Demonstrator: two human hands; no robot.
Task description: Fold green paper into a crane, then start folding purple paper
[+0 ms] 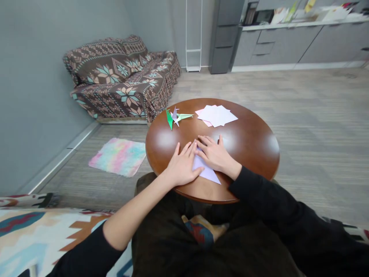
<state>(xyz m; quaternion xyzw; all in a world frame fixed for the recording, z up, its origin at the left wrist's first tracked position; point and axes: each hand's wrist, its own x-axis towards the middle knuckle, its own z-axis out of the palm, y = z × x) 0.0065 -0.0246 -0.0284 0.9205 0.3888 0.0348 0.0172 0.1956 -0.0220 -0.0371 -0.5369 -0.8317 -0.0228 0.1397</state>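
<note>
Both your grips lie open, palms down: the left grip (pixel 183 165) and the right grip (pixel 216 154) press flat on a lilac origami sheet (pixel 206 171), closing around nothing. The sheet, one corner pointing toward you, sits at the near edge of the round wooden tabletop (pixel 253 150). Toward the far-left edge lie folded paper cranes (pixel 174 118) in green and lilac; by the far edge lies a stack of white and pink origami sheets (pixel 216 115).
</note>
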